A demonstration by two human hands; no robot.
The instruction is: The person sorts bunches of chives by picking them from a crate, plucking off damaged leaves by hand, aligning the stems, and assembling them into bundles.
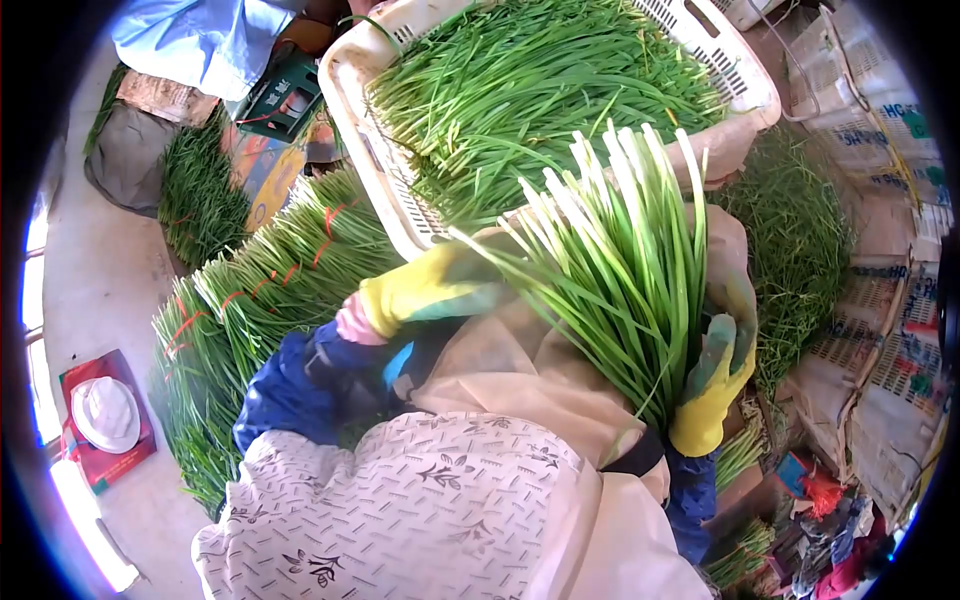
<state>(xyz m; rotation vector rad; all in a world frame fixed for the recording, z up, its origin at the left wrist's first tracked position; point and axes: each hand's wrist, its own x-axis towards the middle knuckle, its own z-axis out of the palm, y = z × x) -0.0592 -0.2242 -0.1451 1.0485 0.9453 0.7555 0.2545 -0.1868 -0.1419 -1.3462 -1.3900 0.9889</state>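
Note:
A loose bunch of long green stalks with white ends (pixel 630 240) lies across my lap, its white ends pointing up toward a white plastic crate (pixel 400 215). My right hand (pixel 715 380), in a yellow and green glove, is wrapped round the lower right side of the bunch. My left hand (pixel 435 290), in a similar glove, reaches in from the left; its fingertips pass behind the stalks at the bunch's left edge, so its hold cannot be made out. More loose green stalks (pixel 540 90) fill the crate.
Bundles with red ties (pixel 290 260) are stacked at the left. A pile of thin greens (pixel 800 250) and stacked crates with printed covers (pixel 880 330) stand at the right. A white hat (pixel 106 414) lies far left; a green box (pixel 281 98) sits upper left.

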